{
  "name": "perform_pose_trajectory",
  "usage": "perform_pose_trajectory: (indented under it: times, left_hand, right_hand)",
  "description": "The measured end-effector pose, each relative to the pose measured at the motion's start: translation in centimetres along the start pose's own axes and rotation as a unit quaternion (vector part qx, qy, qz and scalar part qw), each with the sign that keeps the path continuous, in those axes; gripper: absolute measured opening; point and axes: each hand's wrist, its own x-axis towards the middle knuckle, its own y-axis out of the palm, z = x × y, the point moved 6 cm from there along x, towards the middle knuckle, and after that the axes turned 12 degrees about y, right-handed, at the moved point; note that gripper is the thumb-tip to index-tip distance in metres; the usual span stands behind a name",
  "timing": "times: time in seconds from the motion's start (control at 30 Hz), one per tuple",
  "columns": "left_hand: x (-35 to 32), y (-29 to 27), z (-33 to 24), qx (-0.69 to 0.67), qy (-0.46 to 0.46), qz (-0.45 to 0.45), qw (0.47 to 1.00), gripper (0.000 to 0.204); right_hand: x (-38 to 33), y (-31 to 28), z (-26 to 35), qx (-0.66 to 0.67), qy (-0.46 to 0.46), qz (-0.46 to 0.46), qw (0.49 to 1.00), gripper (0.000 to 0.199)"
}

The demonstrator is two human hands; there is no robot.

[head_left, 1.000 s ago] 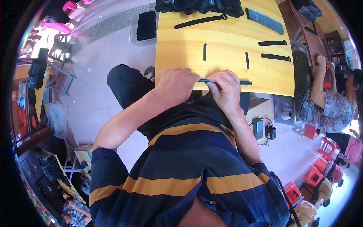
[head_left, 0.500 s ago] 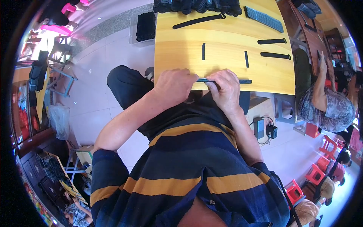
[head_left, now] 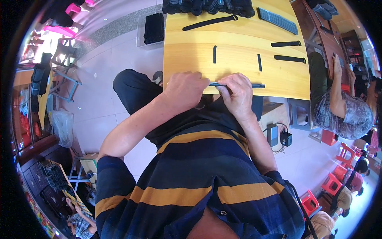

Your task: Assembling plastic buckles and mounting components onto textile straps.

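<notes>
Both my hands pinch one thin black strip (head_left: 254, 85) at the near edge of a yellow wooden table (head_left: 238, 63). My left hand (head_left: 187, 88) grips its left end, fingers curled. My right hand (head_left: 238, 93) holds it near the middle, so the strip's right end sticks out past my fingers along the table edge. Two short black strips (head_left: 215, 54) (head_left: 259, 62) lie upright on the table beyond my hands.
A long black strap (head_left: 209, 22), two black strips (head_left: 289, 58) at the right and a grey flat bundle (head_left: 277, 20) lie farther back. Dark goods are piled at the far edge (head_left: 211, 6). Another person (head_left: 342, 107) sits at the right. Red stools (head_left: 332, 181) stand lower right.
My hands have stayed at the table edge on the strip; only slight shifts of the fingers and of the view.
</notes>
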Motion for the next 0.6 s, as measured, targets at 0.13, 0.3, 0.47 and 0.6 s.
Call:
perform_pose_trajectory:
  times: [0.13,0.3,0.47,0.6]
  left_hand:
    - [0.1,-0.1,-0.2,0.013,0.003,0.013,1.0,0.012]
    - [0.8,0.5,-0.2,0.046,0.003,0.049,0.998,0.012]
    - [-0.3,0.9,1.2,0.043,-0.003,0.078,0.996,0.011]
    - [-1.9,-0.5,1.9,0.001,-0.016,-0.031,0.999,0.01]
  right_hand:
    - [0.0,0.0,0.1,0.003,-0.001,0.0,1.0,0.015]
    - [0.0,-0.1,0.2,0.009,-0.012,-0.003,1.0,0.015]
    - [-0.1,0.1,-0.3,0.014,0.009,0.006,1.0,0.012]
    - [-0.1,0.1,-0.3,0.024,0.016,0.006,1.0,0.008]
